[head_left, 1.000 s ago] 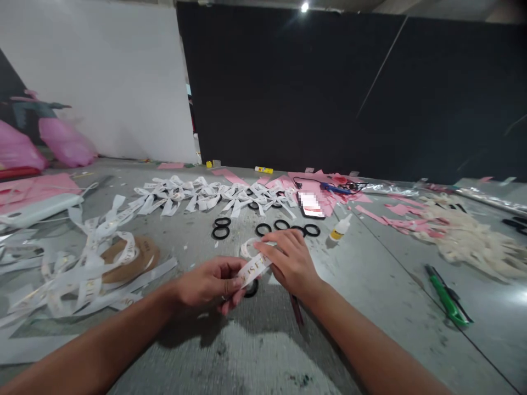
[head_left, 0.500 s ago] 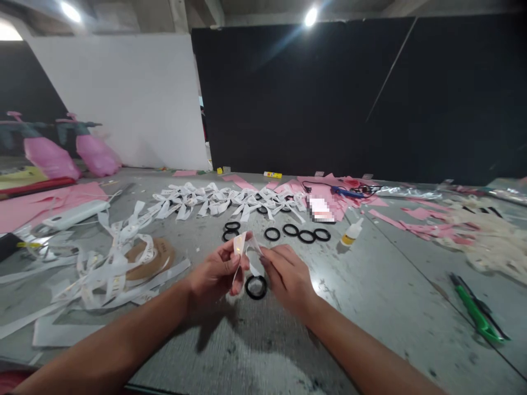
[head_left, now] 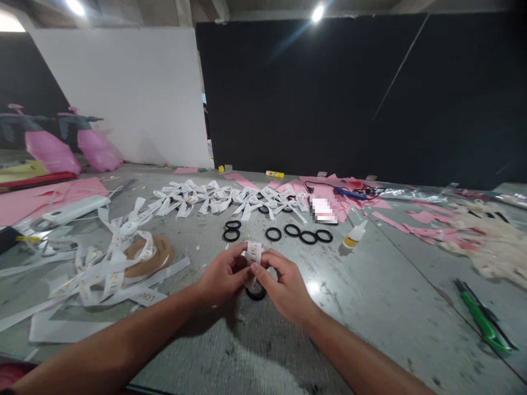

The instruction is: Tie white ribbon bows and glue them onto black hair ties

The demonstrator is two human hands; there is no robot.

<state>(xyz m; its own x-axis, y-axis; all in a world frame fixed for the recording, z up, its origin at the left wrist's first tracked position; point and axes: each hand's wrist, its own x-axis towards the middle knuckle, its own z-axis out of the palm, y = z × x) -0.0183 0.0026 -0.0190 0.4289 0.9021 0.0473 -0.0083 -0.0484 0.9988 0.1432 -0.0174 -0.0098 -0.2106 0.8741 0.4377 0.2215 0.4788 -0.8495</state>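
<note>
A short length of white printed ribbon is held between my two hands, bent over at the top. My left hand has its fingers closed on the ribbon's left side. From the right, my right hand pinches the same ribbon, thumb on its front. Just below them a black ring lies on the table, partly hidden by the fingers. Beyond the hands are more black rings, several of them lying flat. A pile of ribbon bows stretches behind those.
To my left, loose ribbon tangles around a brown cardboard spool. A small glue bottle stands to the right, and a green utility knife lies farther right. Pink scraps and pink spray bottles are farther back.
The hands have come closer together. The ribbon, an open loop before, is now folded smaller, with its printed face toward me. The ring beneath is more covered.
</note>
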